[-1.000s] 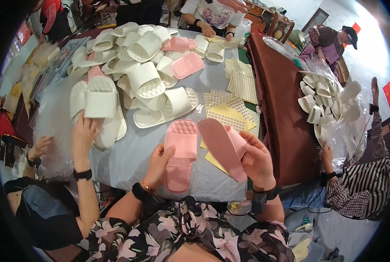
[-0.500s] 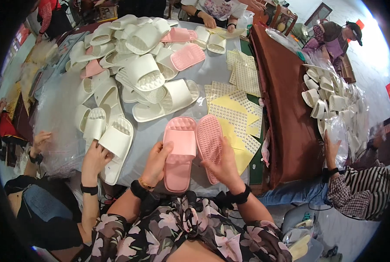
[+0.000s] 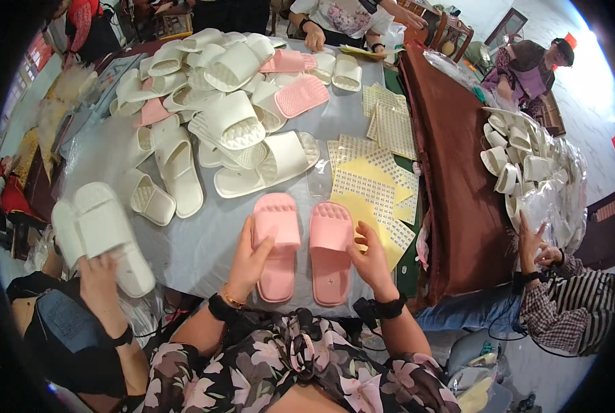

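Observation:
Two pink slippers stand side by side before me on the table, straps up, toes pointing away. My left hand [image 3: 249,260] grips the left pink slipper [image 3: 278,237], thumb over its strap and fingers at its outer edge. Beside the right pink slipper [image 3: 331,234] is my right hand [image 3: 371,260], its fingers apart and its thumb against the strap's edge. A small light label [image 3: 330,281] shows on that slipper's heel. Sheets of small printed stickers [image 3: 366,189] and a yellow backing sheet lie just beyond my right hand.
A heap of white slippers [image 3: 235,124] with a few pink ones fills the table's far left. At left, a co-worker's hand [image 3: 99,279] holds a white slipper [image 3: 104,230]. Brown boards [image 3: 452,172] stand along the right; bagged white slippers [image 3: 527,155] lie beyond, near another person's hands.
The right pink slipper has turned from sole up to strap up, and my right hand has loosened from it. The co-worker at left has lifted a white slipper off the table.

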`<move>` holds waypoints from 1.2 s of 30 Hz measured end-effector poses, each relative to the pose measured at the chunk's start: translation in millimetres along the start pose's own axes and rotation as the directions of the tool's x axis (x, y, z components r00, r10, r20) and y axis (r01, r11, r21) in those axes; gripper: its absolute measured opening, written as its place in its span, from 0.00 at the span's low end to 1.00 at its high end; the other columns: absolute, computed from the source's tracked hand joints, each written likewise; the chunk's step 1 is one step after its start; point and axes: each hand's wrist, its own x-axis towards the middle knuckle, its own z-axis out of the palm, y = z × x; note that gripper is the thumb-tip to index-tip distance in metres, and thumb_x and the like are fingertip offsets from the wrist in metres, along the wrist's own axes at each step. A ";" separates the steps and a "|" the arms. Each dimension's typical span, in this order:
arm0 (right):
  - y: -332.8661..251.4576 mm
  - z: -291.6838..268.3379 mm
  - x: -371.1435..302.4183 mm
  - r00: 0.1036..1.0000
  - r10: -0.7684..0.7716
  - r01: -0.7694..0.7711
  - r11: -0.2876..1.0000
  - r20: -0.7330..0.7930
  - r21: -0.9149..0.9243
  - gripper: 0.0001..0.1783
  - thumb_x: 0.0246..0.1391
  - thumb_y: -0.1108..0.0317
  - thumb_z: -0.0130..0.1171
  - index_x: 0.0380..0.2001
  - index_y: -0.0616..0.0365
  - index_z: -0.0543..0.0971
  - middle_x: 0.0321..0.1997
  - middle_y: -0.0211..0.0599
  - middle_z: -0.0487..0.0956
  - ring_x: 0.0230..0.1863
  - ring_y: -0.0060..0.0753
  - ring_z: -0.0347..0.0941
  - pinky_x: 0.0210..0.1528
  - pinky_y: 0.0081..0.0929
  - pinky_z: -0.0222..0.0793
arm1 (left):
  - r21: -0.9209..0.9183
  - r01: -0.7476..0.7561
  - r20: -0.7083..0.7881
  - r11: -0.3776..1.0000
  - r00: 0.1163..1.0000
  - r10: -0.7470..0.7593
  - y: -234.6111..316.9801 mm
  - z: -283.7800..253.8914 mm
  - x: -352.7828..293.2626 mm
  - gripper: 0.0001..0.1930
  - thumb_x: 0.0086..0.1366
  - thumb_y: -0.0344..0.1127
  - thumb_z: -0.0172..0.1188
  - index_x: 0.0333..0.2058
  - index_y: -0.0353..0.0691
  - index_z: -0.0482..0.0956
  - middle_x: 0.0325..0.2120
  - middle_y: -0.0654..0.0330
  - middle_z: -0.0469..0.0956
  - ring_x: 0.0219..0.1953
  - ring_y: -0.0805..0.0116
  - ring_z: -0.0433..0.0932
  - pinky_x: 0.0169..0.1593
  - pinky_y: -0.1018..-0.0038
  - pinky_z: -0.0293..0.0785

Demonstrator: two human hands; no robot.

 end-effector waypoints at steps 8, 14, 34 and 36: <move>-9.2 16.7 2.9 0.949 -0.316 0.264 0.809 -0.012 -0.525 0.33 0.48 0.72 0.63 0.60 0.60 0.67 0.49 0.50 0.73 0.44 0.48 0.75 0.44 0.35 0.75 | 0.594 -0.342 0.212 0.729 0.940 0.268 1.4 -1.9 -5.7 0.34 0.59 0.34 0.62 0.63 0.32 0.61 0.64 0.39 0.56 0.66 0.45 0.57 0.69 0.60 0.53; -8.2 19.2 7.9 0.947 -0.322 0.260 0.773 -0.005 -0.578 0.29 0.47 0.79 0.56 0.56 0.57 0.71 0.47 0.49 0.74 0.42 0.52 0.75 0.42 0.39 0.74 | 0.682 -0.430 0.200 0.591 0.888 0.414 -8.0 -3.4 8.6 0.26 0.56 0.26 0.56 0.55 0.33 0.71 0.57 0.46 0.67 0.58 0.46 0.65 0.62 0.59 0.61; 11.3 -4.6 25.3 0.917 -0.384 0.253 0.770 -0.109 -0.586 0.28 0.48 0.81 0.53 0.56 0.57 0.71 0.44 0.51 0.74 0.44 0.57 0.73 0.45 0.43 0.71 | 0.718 -0.555 0.366 0.421 0.815 0.449 6.2 35.8 5.9 0.25 0.54 0.30 0.63 0.53 0.37 0.73 0.52 0.49 0.70 0.51 0.47 0.68 0.56 0.58 0.67; 12.5 -3.4 25.9 0.919 -0.375 0.238 0.771 -0.118 -0.591 0.28 0.47 0.81 0.53 0.56 0.57 0.71 0.44 0.51 0.74 0.44 0.57 0.73 0.45 0.43 0.71 | 0.733 -0.546 0.378 0.406 0.823 0.425 6.6 35.3 3.0 0.27 0.53 0.31 0.64 0.54 0.37 0.72 0.53 0.48 0.69 0.52 0.46 0.68 0.56 0.58 0.67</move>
